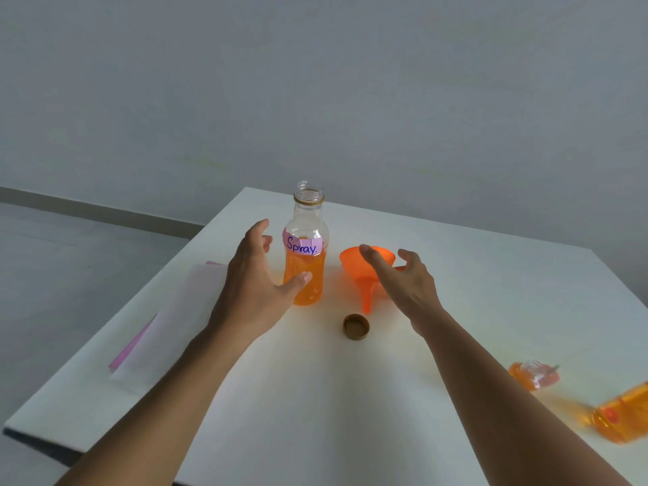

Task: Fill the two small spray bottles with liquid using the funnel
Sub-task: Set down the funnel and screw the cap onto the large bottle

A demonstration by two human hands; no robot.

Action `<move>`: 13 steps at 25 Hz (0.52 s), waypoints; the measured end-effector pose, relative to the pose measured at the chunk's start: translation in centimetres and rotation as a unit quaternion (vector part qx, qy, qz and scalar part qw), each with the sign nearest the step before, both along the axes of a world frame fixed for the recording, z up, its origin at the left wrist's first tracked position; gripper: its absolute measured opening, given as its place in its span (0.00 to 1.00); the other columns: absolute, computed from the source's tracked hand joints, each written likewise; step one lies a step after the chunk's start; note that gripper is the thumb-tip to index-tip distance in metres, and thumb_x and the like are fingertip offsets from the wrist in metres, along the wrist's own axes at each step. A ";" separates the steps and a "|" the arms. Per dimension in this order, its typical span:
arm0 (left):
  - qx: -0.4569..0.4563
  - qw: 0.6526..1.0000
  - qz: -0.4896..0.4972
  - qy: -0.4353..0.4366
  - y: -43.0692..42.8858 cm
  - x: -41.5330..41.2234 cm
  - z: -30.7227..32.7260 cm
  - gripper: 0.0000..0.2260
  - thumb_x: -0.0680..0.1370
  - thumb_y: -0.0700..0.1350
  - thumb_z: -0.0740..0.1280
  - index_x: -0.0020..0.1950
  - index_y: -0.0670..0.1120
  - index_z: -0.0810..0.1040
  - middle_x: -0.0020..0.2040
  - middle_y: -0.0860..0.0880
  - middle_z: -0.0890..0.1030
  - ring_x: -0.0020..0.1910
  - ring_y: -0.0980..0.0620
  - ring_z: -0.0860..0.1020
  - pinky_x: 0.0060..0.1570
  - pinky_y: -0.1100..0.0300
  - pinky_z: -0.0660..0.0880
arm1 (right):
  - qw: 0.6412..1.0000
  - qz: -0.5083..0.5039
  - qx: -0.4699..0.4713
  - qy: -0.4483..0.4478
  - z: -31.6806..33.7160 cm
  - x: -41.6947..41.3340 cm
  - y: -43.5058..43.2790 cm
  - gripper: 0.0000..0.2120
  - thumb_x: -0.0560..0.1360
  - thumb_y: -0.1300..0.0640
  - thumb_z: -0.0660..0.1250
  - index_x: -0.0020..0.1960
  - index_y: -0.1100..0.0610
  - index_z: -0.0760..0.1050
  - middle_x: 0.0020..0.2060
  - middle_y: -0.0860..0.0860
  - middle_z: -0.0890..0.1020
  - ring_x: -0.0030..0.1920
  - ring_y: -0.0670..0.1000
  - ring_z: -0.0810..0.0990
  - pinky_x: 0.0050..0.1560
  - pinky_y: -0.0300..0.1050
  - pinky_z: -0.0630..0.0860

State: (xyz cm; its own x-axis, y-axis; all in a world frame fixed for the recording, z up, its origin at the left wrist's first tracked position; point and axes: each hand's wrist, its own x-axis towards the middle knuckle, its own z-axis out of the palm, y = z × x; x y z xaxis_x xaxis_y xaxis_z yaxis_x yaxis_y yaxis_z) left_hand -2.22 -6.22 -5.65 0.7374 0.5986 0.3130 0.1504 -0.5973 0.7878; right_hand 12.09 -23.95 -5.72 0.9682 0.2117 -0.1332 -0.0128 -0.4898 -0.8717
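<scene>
Funnel (364, 271) lay on the table (491, 275); left hand (257, 275) and right hand (403, 278) hovered open, gripping nothing.

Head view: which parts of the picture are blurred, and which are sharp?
In the head view, the two small bottles at the lower right edge are smeared and stretched; the labelled bottle, funnel and cap near the centre are sharp.

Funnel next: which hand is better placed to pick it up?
Right. The right hand is open, directly over the funnel lying on its side. The left hand is at the Spray bottle.
</scene>
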 end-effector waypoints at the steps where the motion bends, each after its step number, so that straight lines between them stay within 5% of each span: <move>1: 0.009 1.000 0.000 -0.006 0.0 -0.7 0.2 0.42 0.70 0.51 0.77 0.77 0.52 0.56 0.73 0.48 0.69 0.71 0.51 0.68 0.63 0.55 0.70 | 1.000 -0.011 0.006 0.006 -0.2 -0.3 -0.6 0.47 0.70 0.27 0.66 0.79 0.52 0.61 0.73 0.56 0.71 0.71 0.59 0.72 0.62 0.53 0.72; 3: 0.016 1.000 0.000 -0.008 -0.3 -1.9 0.7 0.40 0.71 0.50 0.76 0.76 0.52 0.57 0.73 0.48 0.69 0.70 0.51 0.69 0.59 0.59 0.69 | 0.999 -0.041 0.016 -0.012 -0.6 -1.4 -1.7 0.41 0.73 0.28 0.64 0.76 0.53 0.65 0.68 0.56 0.76 0.68 0.58 0.75 0.59 0.51 0.72; 7: -0.005 1.000 0.010 -0.005 -0.1 -1.6 1.2 0.40 0.70 0.50 0.77 0.76 0.51 0.59 0.71 0.48 0.70 0.69 0.50 0.70 0.61 0.57 0.70 | 0.975 -0.053 0.002 -0.214 -1.9 -4.8 -2.9 0.18 0.76 0.42 0.69 0.60 0.51 0.77 0.56 0.51 0.78 0.50 0.51 0.80 0.47 0.46 0.76; 9: -0.042 0.999 0.019 0.001 0.0 0.0 0.6 0.42 0.68 0.50 0.78 0.76 0.51 0.59 0.71 0.47 0.71 0.68 0.50 0.71 0.63 0.55 0.70 | 0.965 0.038 -0.091 -0.243 -2.7 -6.5 -2.3 0.18 0.73 0.42 0.72 0.58 0.50 0.76 0.54 0.49 0.75 0.46 0.48 0.77 0.45 0.46 0.78; 13: -0.080 0.996 0.026 0.016 -2.0 2.0 -2.2 0.41 0.66 0.52 0.79 0.74 0.50 0.62 0.69 0.48 0.72 0.65 0.49 0.73 0.57 0.57 0.72 | 0.936 0.124 -0.242 -0.223 -3.4 -7.7 -0.8 0.25 0.74 0.40 0.70 0.64 0.52 0.72 0.58 0.50 0.74 0.56 0.52 0.76 0.52 0.46 0.78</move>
State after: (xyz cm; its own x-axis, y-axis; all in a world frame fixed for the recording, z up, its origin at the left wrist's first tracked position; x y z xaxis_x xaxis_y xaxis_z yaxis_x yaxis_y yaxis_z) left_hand -0.20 -8.23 -7.87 0.7126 0.6760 0.1877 0.2038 -0.4554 0.8667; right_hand 4.39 -24.78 -9.15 0.8795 0.4564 0.1349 0.4660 -0.7685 -0.4385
